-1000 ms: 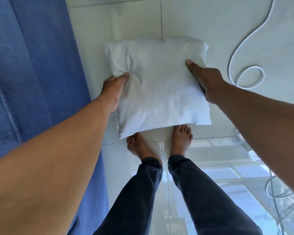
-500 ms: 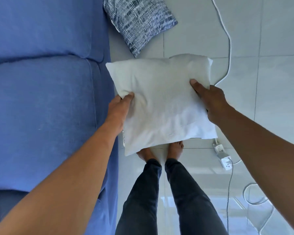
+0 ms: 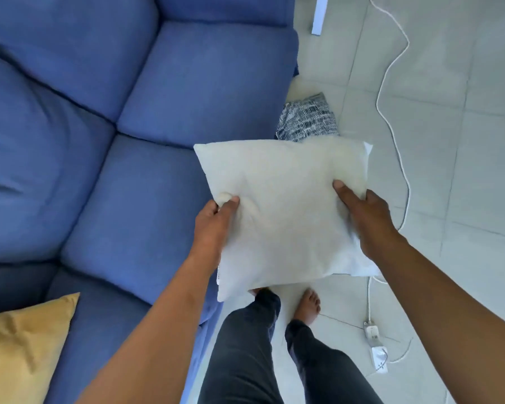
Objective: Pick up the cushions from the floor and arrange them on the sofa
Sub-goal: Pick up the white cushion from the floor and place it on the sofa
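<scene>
I hold a white cushion [image 3: 283,211] in the air in front of me, over the front edge of the blue sofa [image 3: 123,141]. My left hand [image 3: 213,228] grips its left edge and my right hand [image 3: 365,220] grips its right edge. A navy-and-white patterned cushion [image 3: 306,118] lies on the floor beside the sofa, partly hidden behind the white one. A yellow cushion [image 3: 21,345] rests on the sofa seat at the lower left.
A white cable [image 3: 391,112] snakes over the tiled floor on the right, ending near a white power adapter [image 3: 376,348] by my bare feet [image 3: 306,304]. A pale upright leg [image 3: 318,16] stands at the top.
The white cushion has come up from the floor and shifted left toward the sofa. My view has swung onto the sofa seat, bringing the yellow cushion into sight.
</scene>
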Tool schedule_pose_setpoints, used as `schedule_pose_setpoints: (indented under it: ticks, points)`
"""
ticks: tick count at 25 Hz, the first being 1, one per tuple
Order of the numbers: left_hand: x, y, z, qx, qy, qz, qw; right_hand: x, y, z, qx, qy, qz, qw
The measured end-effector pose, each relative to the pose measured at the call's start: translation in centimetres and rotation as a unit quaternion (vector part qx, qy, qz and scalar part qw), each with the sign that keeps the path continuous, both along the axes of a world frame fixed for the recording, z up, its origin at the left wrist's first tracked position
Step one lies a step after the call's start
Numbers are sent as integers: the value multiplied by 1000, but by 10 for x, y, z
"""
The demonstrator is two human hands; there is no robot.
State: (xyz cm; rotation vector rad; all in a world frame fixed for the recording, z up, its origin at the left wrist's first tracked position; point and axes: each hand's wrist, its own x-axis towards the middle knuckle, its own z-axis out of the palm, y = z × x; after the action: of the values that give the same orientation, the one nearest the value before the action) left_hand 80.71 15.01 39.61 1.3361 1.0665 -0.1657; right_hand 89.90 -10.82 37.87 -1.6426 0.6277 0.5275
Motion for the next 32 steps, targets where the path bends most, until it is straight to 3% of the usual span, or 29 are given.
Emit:
schedule_pose_setpoints:
  ticks: [7,18,26,32]
  points:
    - [-36,103,29,19,-29,123,992,33,135,35,23,-35,130,991]
    - [-109,278,52,40,-50,311,948,36,377,63,25,-27,322,946]
    - [-147,318,41,31,-39,422,905,48,487,69,-3,-24,472,881]
    - [-143,338,35,55,-11,477,877,75,549,65,16,-38,583,812]
